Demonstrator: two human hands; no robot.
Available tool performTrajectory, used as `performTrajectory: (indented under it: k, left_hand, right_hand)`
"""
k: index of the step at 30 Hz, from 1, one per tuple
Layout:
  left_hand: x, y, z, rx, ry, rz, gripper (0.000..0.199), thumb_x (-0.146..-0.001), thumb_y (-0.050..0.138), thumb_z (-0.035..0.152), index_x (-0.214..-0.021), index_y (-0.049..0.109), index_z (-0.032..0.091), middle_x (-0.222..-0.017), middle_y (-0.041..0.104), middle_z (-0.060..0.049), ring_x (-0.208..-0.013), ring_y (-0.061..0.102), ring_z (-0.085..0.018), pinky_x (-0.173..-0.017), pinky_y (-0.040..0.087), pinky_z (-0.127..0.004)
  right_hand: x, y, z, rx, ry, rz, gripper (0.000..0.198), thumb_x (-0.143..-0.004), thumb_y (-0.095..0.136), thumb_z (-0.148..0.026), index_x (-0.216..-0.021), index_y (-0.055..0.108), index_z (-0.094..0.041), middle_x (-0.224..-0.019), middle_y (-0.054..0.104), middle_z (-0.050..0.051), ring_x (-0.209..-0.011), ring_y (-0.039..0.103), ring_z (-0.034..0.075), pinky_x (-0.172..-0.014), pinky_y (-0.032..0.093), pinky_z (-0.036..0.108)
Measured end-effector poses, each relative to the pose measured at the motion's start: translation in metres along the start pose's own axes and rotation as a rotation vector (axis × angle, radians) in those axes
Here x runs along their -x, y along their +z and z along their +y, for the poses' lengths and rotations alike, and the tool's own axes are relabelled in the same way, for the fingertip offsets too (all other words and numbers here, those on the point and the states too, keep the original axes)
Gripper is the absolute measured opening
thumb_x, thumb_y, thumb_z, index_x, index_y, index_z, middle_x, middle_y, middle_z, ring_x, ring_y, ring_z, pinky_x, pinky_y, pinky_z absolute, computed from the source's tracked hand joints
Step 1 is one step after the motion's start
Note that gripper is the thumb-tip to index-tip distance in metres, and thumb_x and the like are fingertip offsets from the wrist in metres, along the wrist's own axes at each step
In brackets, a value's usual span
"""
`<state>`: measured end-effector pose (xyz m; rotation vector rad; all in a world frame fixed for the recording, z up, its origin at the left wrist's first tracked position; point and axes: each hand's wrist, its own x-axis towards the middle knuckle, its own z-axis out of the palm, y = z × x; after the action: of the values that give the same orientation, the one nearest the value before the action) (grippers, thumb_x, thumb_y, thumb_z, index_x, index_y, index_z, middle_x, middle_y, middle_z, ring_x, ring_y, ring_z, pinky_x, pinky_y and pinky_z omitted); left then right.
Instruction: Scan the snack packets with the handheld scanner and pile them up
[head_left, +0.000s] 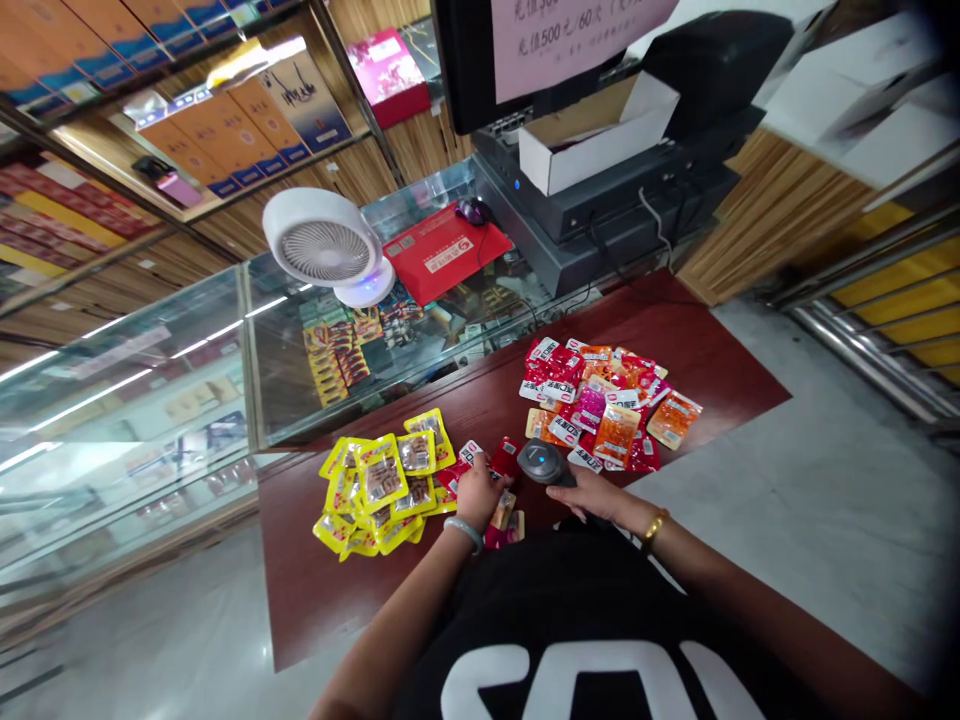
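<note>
My right hand [589, 492] grips a dark handheld barcode scanner [541, 460], its rounded head facing left. A small blue light shows on top of it. Just left of the scanner, my left hand [480, 493] is closed on a red snack packet [504, 458]; the fingertips are partly hidden. More red and white packets [469, 455] lie against that hand, and a few small packets [504, 510] sit below it. To the left lies a pile of yellow-edged clear snack packets [382, 475]. A heap of red, orange and purple packets [600, 405] spreads beyond the scanner to the right.
The dark red tabletop [307, 610] adjoins a glass display counter [292, 345]. On the glass stand a white fan [326, 245], a red mat [442, 255] with a mouse [472, 210], and a monitor [469, 70] by an open white box [559, 165]. A metal railing [847, 330] runs at right.
</note>
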<state>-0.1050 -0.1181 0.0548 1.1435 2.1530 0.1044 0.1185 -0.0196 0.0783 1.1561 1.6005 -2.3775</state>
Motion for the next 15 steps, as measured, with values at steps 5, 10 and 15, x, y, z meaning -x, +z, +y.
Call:
performTrajectory:
  k: [5,10,15]
  left_hand:
    - [-0.006,-0.005,0.006,0.061,0.043,0.042,0.05,-0.077,0.071,0.039,-0.116,0.047,0.019,-0.095,0.068,-0.008,-0.088,0.067,-0.025,-0.074,0.043,-0.03]
    - [-0.027,-0.003,0.021,0.292,-0.001,0.065,0.045,-0.077,0.071,0.031,-0.113,0.048,0.018,-0.096,0.067,-0.009,-0.086,0.067,-0.023,-0.075,0.046,-0.032]
    - [-0.079,-0.001,0.067,0.802,0.004,0.095,0.041,-0.077,0.073,0.033,-0.107,0.05,0.016,-0.096,0.068,-0.008,-0.083,0.066,-0.018,-0.076,0.05,-0.031]
  right_hand:
    - [0.001,0.0,0.0,-0.014,-0.013,-0.013,0.048,-0.081,0.068,-0.053,-0.11,0.053,-0.017,-0.046,0.05,-0.01,-0.035,0.045,0.01,-0.038,0.035,0.02]
    - [0.004,-0.003,-0.002,-0.054,-0.035,0.013,0.051,-0.082,0.068,-0.052,-0.115,0.051,-0.016,-0.044,0.049,-0.011,-0.034,0.043,0.009,-0.037,0.032,0.019]
    - [0.008,-0.011,0.006,-0.085,-0.027,0.034,0.043,-0.082,0.066,-0.055,-0.098,0.051,-0.018,-0.044,0.05,-0.01,-0.033,0.042,0.008,-0.039,0.033,0.02]
